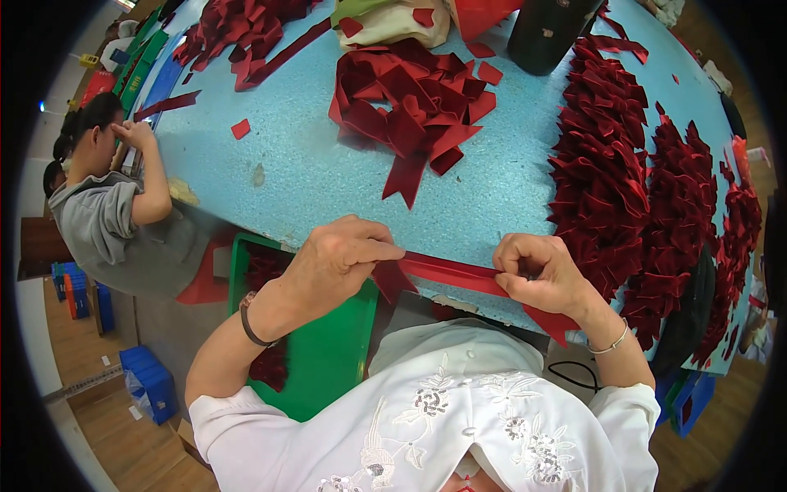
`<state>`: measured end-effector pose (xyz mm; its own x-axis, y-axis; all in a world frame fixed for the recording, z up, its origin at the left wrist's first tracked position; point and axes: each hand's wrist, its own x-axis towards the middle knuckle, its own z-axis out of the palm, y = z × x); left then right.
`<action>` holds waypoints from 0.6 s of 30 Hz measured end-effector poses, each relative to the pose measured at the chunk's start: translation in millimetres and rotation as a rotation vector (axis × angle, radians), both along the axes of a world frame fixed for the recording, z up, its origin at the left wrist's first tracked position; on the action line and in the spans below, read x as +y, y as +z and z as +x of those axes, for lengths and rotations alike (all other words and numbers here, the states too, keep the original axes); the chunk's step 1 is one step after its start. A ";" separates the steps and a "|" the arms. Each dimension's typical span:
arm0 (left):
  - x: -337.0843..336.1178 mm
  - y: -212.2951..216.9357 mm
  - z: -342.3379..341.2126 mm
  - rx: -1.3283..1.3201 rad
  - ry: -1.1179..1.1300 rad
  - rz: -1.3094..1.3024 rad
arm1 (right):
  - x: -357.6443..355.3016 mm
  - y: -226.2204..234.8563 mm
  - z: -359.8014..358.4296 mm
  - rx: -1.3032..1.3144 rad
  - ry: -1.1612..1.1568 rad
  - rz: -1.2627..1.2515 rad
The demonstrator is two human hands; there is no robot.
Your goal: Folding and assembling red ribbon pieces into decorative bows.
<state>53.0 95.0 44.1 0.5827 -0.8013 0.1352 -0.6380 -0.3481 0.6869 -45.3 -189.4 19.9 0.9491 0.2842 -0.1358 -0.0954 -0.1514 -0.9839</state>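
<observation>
A strip of dark red velvet ribbon [455,272] is stretched between my two hands at the near edge of the table. My left hand [344,252] pinches one end, and a loose tail hangs below the fingers. The other end is pinched by my right hand [541,271], with its tail dangling toward my lap. Just beyond my hands lies a tangled heap of red ribbon pieces [410,107], one notched tail pointing toward me. To the right, long rows of folded red ribbon [602,164] stand packed together.
A black cylindrical container [551,33] stands at the far side of the blue table [270,164]. Another ribbon pile [238,37] lies far left. Below the table edge sits a green bin [328,353] with red pieces. A person in grey [131,221] sits at the left.
</observation>
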 end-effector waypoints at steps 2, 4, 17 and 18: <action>-1.0 4.9 -1.9 0.007 -0.001 0.001 | -0.8 -2.8 -3.4 0.013 -0.005 0.036; -2.0 10.2 -3.7 -0.029 -0.025 0.015 | -1.2 -5.0 -6.1 -0.081 -0.004 0.004; -20.9 -6.3 -13.9 -0.177 -0.146 0.104 | -11.0 -7.0 -3.6 -0.452 0.059 -0.486; -22.4 -9.3 -14.1 -0.176 -0.149 0.103 | -11.1 -7.1 -2.5 -0.450 0.057 -0.487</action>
<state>38.9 72.7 34.8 0.4321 -0.8913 0.1370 -0.7940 -0.3040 0.5265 -47.7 -200.5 12.8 0.9285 0.3421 0.1441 0.3297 -0.5817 -0.7436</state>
